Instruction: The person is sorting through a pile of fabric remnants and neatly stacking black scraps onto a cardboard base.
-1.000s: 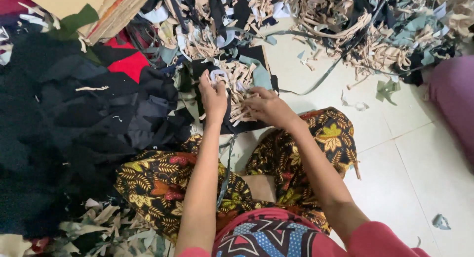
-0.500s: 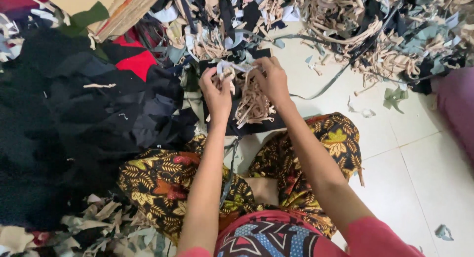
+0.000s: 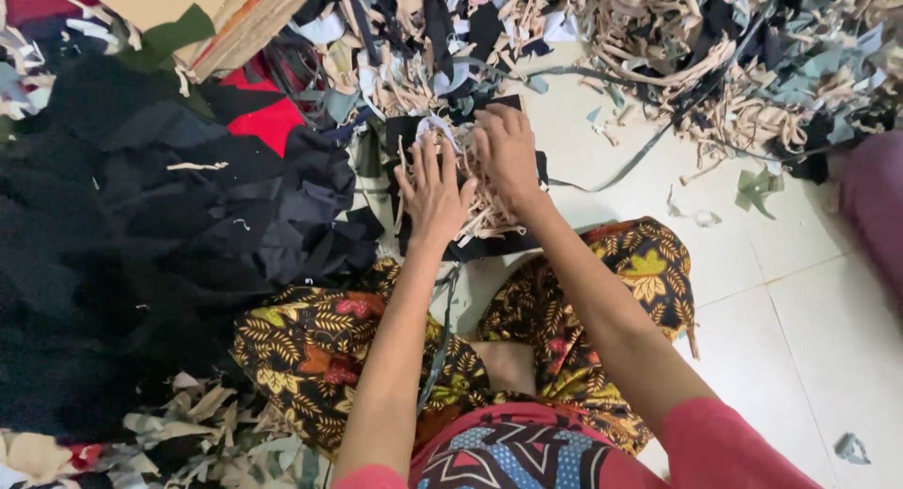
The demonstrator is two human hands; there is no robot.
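Since 0.5 s ago both hands dropped: left hand [image 3: 435, 190] now lies flat, grip wide, on the beige strips [image 3: 484, 207]; right hand [image 3: 509, 150] presses beside it, holding nothing I can see.

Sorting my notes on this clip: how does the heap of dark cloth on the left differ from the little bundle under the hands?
The dark cloth heap is large, of broad black and navy pieces; the tan strip bundle is small, of thin pale strips. Both hands, left and right, press the bundle; nothing touches the heap. Both are fabric offcuts.
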